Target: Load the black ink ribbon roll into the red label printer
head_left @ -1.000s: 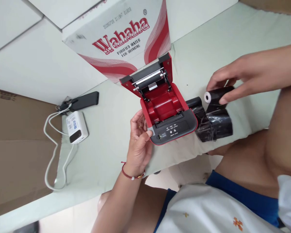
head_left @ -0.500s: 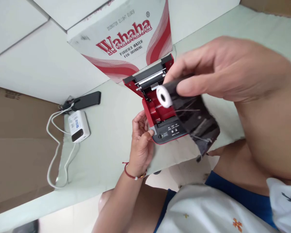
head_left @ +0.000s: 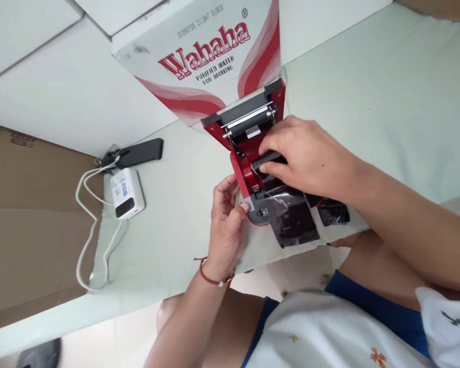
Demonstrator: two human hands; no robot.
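Observation:
A red and black label printer stands on the pale green tabletop with its lid raised, showing a black roller and metal bar inside. My left hand grips the printer's left front corner, thumb on top and fingers along the side. In my right hand is a roll of dark film, pinched between thumb and fingers at the mouth of the red bay. The film's loose end hangs over the printer's front panel, covering most of its buttons. My palm hides the roll's right end.
Behind the lid stands a Wahaha water carton. A white power bank with a looped white cable and a black phone-like object lie to the left. A brown cardboard box borders the left side. Crumpled dark film lies right of the printer.
My right hand has lowered the film roll leftward and down into the printer's bay. The roll's white core no longer shows. My left hand keeps its hold on the corner.

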